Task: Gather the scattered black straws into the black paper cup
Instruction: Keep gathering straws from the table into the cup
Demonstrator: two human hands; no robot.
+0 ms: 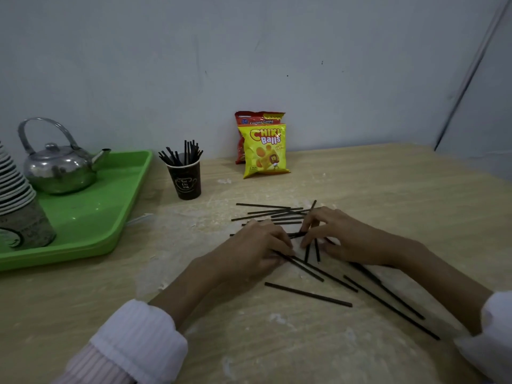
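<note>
Thin matte black straws point(307, 293) on grainy wooden table point(388, 189)

Surface: a light wood-grain table point(360, 189) with pale scuffed patches, filling the lower half of the frame.
Left edge: a green plastic tray point(122, 206) lies flat on it.
Upper centre-left: a black paper cup point(185, 181) stands upright just right of the tray.
Upper centre: two snack bags point(264, 151), yellow before red, stand against the wall.
Centre to lower right: loose black straws point(307, 294) lie scattered, some crossing.
Centre: both hands point(257, 248) rest among the straws.
</note>
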